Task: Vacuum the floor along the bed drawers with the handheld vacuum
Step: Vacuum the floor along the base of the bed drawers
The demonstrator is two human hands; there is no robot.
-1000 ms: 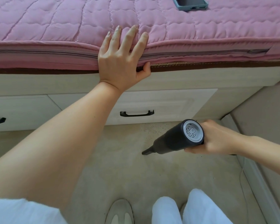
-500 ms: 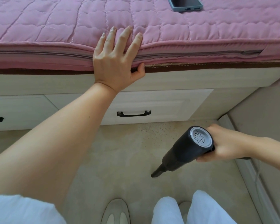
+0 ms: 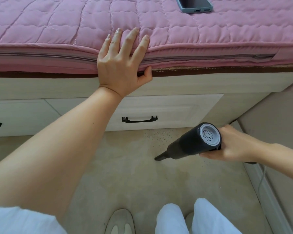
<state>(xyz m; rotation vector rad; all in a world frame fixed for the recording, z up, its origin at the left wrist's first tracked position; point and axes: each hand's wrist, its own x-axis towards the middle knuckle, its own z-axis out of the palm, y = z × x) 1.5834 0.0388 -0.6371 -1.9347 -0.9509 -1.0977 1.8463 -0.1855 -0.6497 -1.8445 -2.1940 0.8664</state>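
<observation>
**Right hand aims vacuum at floor, left hand braces on mattress edge**

The left hand (image 3: 123, 65) lies flat over the near edge of the pink quilted mattress (image 3: 57, 27), arm stretched straight out from the lower left. Its four fingers are spread and straight on the top surface, while the thumb hooks under the mattress edge, so this grip is loose and wide, pressing rather than clutching.

The right hand (image 3: 233, 146) comes in from the right with the wrist level, its grip closed round the handle of the black handheld vacuum (image 3: 189, 146). The vacuum's grey vented rear cap faces the camera; its narrow nozzle (image 3: 160, 157) points down and left, at or just above the beige floor (image 3: 125, 174); contact cannot be told. It sits near the bed drawers (image 3: 167, 107), in front of the right-hand one with the black handle (image 3: 139, 119). Dark specks dot the floor between nozzle and drawer.

A phone (image 3: 195, 4) in a grey-blue case lies on the far part of the mattress. No readable writing or brand shows anywhere.
</observation>
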